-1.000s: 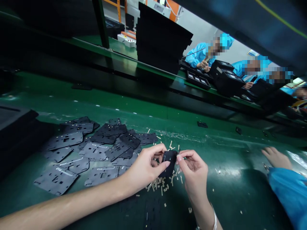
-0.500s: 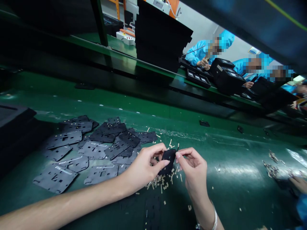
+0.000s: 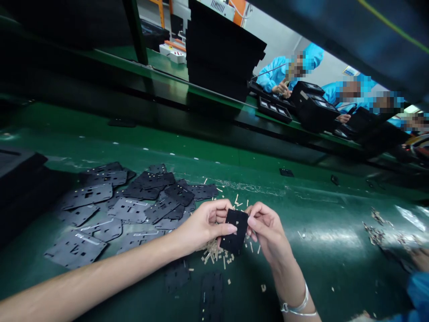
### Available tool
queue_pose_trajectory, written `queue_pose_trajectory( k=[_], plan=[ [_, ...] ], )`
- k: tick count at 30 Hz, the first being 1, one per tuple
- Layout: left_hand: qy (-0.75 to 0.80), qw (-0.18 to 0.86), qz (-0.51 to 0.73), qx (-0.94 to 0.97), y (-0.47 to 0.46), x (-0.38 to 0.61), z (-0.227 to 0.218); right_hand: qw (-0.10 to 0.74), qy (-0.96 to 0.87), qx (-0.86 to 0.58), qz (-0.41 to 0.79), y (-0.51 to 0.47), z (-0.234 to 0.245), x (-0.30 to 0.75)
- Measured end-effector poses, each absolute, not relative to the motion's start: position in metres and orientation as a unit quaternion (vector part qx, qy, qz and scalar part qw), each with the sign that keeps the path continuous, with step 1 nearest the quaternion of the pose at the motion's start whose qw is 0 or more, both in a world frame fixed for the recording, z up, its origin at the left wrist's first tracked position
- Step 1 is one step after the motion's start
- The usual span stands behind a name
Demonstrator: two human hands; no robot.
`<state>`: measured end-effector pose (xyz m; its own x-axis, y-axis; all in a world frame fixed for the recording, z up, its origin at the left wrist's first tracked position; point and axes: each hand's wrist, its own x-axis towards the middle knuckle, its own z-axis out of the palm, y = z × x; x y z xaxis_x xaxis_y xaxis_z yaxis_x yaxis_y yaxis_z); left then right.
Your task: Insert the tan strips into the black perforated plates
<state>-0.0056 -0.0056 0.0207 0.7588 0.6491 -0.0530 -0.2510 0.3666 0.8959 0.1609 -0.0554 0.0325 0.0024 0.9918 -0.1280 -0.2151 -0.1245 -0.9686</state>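
Both my hands hold one small black flat part (image 3: pixel 235 230) with cut-outs just above the green belt (image 3: pixel 321 232). My left hand (image 3: pixel 205 222) pinches its left edge between thumb and fingers. My right hand (image 3: pixel 267 229), a silver bracelet on its wrist, pinches the right edge. Under the part lies a scatter of small tan strips (image 3: pixel 216 254). To the left spreads a heap of several similar dark grey parts (image 3: pixel 130 206).
A black stack (image 3: pixel 20 174) sits at the left edge. Tall black trays (image 3: pixel 221 53) stand on the far shelf. People in blue coats (image 3: pixel 284 71) work at the back right. Another person's hand and blue sleeve (image 3: pixel 418 273) show at the right. Shiny scraps (image 3: pixel 378 228) lie on the belt.
My hands have turned the black part more face-on and lowered it slightly. The other person's hand has drawn back to the right edge, uncovering shiny scraps on the belt.
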Motion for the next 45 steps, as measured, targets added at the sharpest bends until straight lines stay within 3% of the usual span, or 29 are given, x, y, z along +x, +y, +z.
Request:
queue_pose_trajectory(
  k=[5, 11, 19, 28, 35, 45],
  plan=[
    [0.162, 0.837, 0.22, 0.475, -0.002, -0.006, 0.015, 0.533, -0.415, -0.427, 0.601, -0.059, 0.033, 0.156],
    [0.272, 0.664, 0.309, 0.624, -0.009, -0.006, 0.029, 0.59, -0.481, -0.486, 0.428, -0.066, 0.029, 0.153],
    [0.303, 0.615, 0.315, 0.656, -0.018, -0.006, 0.034, 0.573, -0.521, -0.502, 0.384, -0.069, 0.028, 0.147],
    [0.343, 0.501, 0.356, 0.71, -0.02, -0.008, 0.031, 0.583, -0.493, -0.513, 0.392, -0.068, 0.025, 0.146],
    [0.32, 0.453, 0.375, 0.743, -0.021, -0.01, 0.032, 0.594, -0.448, -0.447, 0.497, -0.064, 0.027, 0.148],
    [0.215, 0.376, 0.355, 0.828, -0.012, -0.015, 0.024, 0.535, -0.449, -0.479, 0.531, -0.061, 0.037, 0.151]
  ],
)
